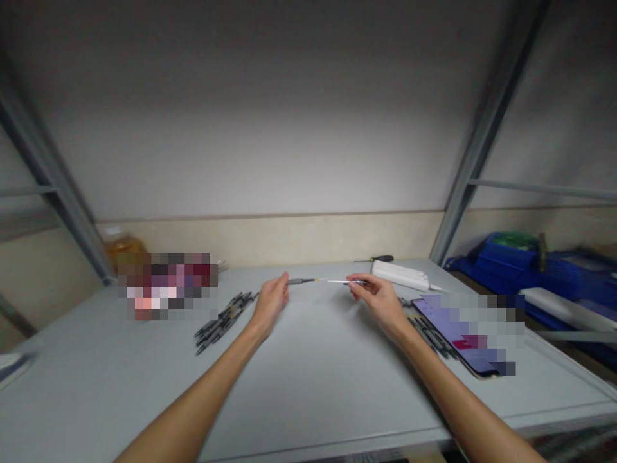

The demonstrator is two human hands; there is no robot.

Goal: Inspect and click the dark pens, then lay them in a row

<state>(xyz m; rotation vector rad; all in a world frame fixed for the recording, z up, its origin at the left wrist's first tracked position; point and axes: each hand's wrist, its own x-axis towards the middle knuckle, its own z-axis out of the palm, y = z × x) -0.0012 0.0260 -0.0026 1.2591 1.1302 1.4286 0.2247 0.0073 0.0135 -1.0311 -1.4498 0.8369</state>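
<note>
My left hand (271, 302) is closed in a pinch on a grey pen barrel (301, 281) that points right, its tip yellowish. My right hand (376, 296) is closed in a pinch on a thin white refill (340, 281) that points left toward the barrel's tip. The two tips are a short gap apart above the grey table (308, 379). A pile of dark pens (224, 318) lies left of my left hand. More dark pens (429, 331) lie right of my right wrist.
A white box-like device (400, 275) and a black-handled screwdriver (378, 259) lie at the table's back. A blurred-out patch (166, 283) sits back left, another (475, 331) at right. Blue crates (525, 270) stand beyond the right frame post (463, 193).
</note>
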